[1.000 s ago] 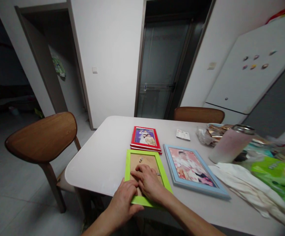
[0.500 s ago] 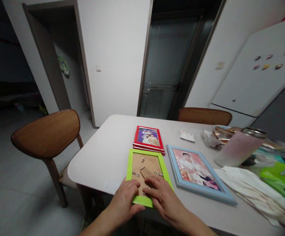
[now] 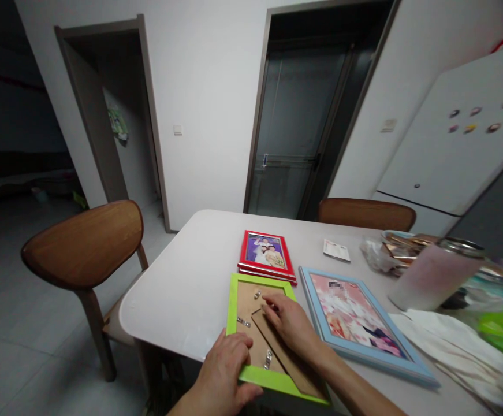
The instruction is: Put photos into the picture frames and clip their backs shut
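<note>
A green photo frame (image 3: 234, 306) lies face down at the table's near edge. Its brown backing board (image 3: 245, 341) carries small metal clips, and a brown stand leg (image 3: 292, 361) slants across it. My left hand (image 3: 227, 370) is closed around the frame's lower left side, thumb at the bottom edge. Over the upper right of the backing is my right hand (image 3: 292, 323), fingers bent and slightly apart, tips beside the top metal clip (image 3: 257, 294). This hand hides the right-hand clip. The lower metal clip (image 3: 268, 359) shows uncovered.
Red photo frames (image 3: 268, 254) are stacked just beyond. To the right lies a blue photo frame (image 3: 364, 318) with a picture. Farther right are a pink and white bottle (image 3: 433, 274), a white cloth (image 3: 472, 346) and plastic bags. A small card (image 3: 336, 250) lies behind; a wooden chair (image 3: 86, 242) stands left.
My right hand has moved from the lower clip up to the top right of the backing, uncovering the lower clip. My left hand keeps its hold on the frame. The view has shifted slightly.
</note>
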`<state>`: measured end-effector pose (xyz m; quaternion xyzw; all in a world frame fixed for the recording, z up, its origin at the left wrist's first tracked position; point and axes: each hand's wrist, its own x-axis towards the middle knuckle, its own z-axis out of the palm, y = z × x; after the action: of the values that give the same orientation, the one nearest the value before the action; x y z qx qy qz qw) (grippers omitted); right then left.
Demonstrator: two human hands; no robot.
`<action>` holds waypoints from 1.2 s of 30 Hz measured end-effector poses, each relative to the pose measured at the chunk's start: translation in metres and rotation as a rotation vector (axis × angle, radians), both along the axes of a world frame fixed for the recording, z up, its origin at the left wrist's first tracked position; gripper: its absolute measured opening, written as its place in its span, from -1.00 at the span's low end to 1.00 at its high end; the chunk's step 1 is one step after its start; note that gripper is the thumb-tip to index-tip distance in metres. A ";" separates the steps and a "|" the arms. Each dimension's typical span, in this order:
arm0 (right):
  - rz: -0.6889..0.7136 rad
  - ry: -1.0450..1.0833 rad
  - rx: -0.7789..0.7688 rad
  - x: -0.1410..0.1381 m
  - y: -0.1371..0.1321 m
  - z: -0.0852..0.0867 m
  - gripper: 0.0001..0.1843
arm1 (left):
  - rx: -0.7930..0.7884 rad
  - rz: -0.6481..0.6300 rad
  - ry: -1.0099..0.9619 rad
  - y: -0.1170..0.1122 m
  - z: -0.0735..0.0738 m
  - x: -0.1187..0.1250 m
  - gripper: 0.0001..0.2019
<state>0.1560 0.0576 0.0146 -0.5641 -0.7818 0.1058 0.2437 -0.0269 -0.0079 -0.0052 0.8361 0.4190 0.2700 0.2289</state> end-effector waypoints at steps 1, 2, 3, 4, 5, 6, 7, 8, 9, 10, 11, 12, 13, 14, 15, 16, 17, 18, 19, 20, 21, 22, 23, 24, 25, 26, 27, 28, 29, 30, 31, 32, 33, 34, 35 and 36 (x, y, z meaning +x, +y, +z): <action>-0.019 -0.013 -0.004 -0.002 0.013 0.000 -0.70 | -0.006 0.006 0.006 0.000 0.000 0.000 -0.62; -0.022 -0.027 -0.011 -0.004 0.024 0.000 -0.72 | -0.011 0.010 0.009 0.000 0.000 0.001 -0.61; -0.021 -0.037 -0.019 -0.005 0.033 0.000 -0.75 | -0.014 0.014 0.009 0.000 0.001 0.001 -0.61; -0.026 -0.041 -0.027 -0.007 0.040 -0.001 -0.77 | -0.015 0.015 0.007 0.000 0.001 0.001 -0.61; -0.039 -0.047 -0.034 -0.008 0.045 -0.001 -0.78 | -0.014 0.013 0.005 0.000 0.001 0.001 -0.62; -0.060 -0.054 -0.040 -0.010 0.049 -0.002 -0.78 | -0.014 0.011 0.003 0.000 0.002 0.001 -0.63; -0.090 -0.060 -0.046 -0.011 0.052 -0.004 -0.77 | -0.015 0.009 0.003 0.000 0.002 0.001 -0.63; -0.126 -0.067 -0.052 -0.011 0.056 -0.005 -0.76 | -0.019 0.008 0.004 -0.001 0.003 0.002 -0.63; -0.164 -0.074 -0.059 -0.012 0.059 -0.006 -0.75 | -0.024 0.009 0.005 -0.001 0.003 0.002 -0.63; -0.202 -0.081 -0.069 -0.012 0.063 -0.008 -0.76 | -0.030 0.011 0.007 -0.002 0.003 0.002 -0.64; -0.236 -0.085 -0.082 -0.012 0.067 -0.009 -0.77 | -0.035 0.013 0.010 -0.002 0.004 0.002 -0.64; -0.265 -0.087 -0.098 -0.011 0.071 -0.011 -0.79 | -0.038 0.014 0.013 -0.003 0.004 0.002 -0.65; -0.288 -0.087 -0.114 -0.011 0.076 -0.012 -0.82 | -0.039 0.013 0.019 -0.003 0.005 0.002 -0.65; -0.307 -0.085 -0.129 -0.011 0.079 -0.012 -0.84 | -0.040 0.014 0.027 -0.003 0.005 0.002 -0.66; -0.322 -0.081 -0.140 -0.012 0.083 -0.013 -0.85 | -0.041 0.013 0.038 -0.004 0.006 0.002 -0.65; -0.333 -0.076 -0.146 -0.012 0.085 -0.013 -0.87 | -0.042 0.012 0.049 -0.004 0.008 0.002 -0.64; -0.340 -0.069 -0.148 -0.013 0.087 -0.012 -0.87 | -0.042 0.010 0.060 -0.004 0.009 0.002 -0.64; -0.342 -0.061 -0.147 -0.014 0.088 -0.011 -0.87 | -0.041 0.008 0.070 -0.005 0.011 0.002 -0.63; -0.336 -0.051 -0.144 -0.015 0.087 -0.009 -0.87 | -0.040 0.007 0.078 -0.005 0.012 0.002 -0.63; -0.321 -0.038 -0.139 -0.014 0.085 -0.007 -0.86 | -0.037 0.009 0.083 -0.006 0.013 0.002 -0.63; -0.297 -0.022 -0.135 -0.013 0.081 -0.005 -0.83 | -0.031 0.014 0.084 -0.007 0.013 0.001 -0.63; -0.266 -0.005 -0.131 -0.010 0.075 -0.003 -0.80 | -0.024 0.020 0.084 -0.008 0.013 0.001 -0.62; -0.230 0.011 -0.128 -0.005 0.067 -0.001 -0.76 | -0.016 0.027 0.084 -0.008 0.013 0.000 -0.61; -0.194 0.023 -0.125 0.001 0.057 0.000 -0.73 | -0.008 0.030 0.084 -0.009 0.012 -0.001 -0.60; -0.162 0.029 -0.122 0.008 0.046 0.002 -0.71 | 0.000 0.032 0.084 -0.010 0.010 -0.002 -0.59; -0.138 0.028 -0.120 0.015 0.034 0.003 -0.72 | 0.008 0.032 0.083 -0.011 0.009 -0.002 -0.59; -0.119 0.024 -0.119 0.023 0.022 0.004 -0.74 | 0.014 0.030 0.083 -0.012 0.008 -0.003 -0.60; -0.103 0.008 -0.114 0.029 0.011 0.004 -0.76 | 0.019 0.031 0.082 -0.012 0.007 -0.004 -0.61; -0.090 -0.016 -0.105 0.034 0.002 0.004 -0.77 | 0.023 0.032 0.080 -0.013 0.007 -0.004 -0.63; -0.080 -0.042 -0.096 0.038 -0.006 0.003 -0.78 | 0.027 0.033 0.078 -0.013 0.006 -0.004 -0.64; -0.073 -0.068 -0.085 0.039 -0.011 0.001 -0.77 | 0.031 0.033 0.078 -0.013 0.006 -0.004 -0.66; -0.071 -0.089 -0.075 0.040 -0.014 0.000 -0.77 | 0.036 0.032 0.080 -0.013 0.006 -0.004 -0.68; -0.072 -0.104 -0.066 0.040 -0.016 -0.002 -0.76 | 0.042 0.031 0.082 -0.012 0.005 -0.004 -0.69; -0.076 -0.109 -0.059 0.039 -0.015 -0.004 -0.76 | 0.048 0.030 0.084 -0.012 0.005 -0.003 -0.71; -0.078 -0.107 -0.055 0.037 -0.015 -0.006 -0.77 | 0.053 0.029 0.087 -0.011 0.005 -0.003 -0.72; -0.076 -0.107 -0.047 0.036 -0.014 -0.007 -0.77 | 0.056 0.030 0.090 -0.011 0.005 -0.003 -0.73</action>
<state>0.1921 0.0437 0.0078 -0.6038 -0.7690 0.0845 0.1921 -0.0302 -0.0189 -0.0002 0.8472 0.4336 0.2470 0.1823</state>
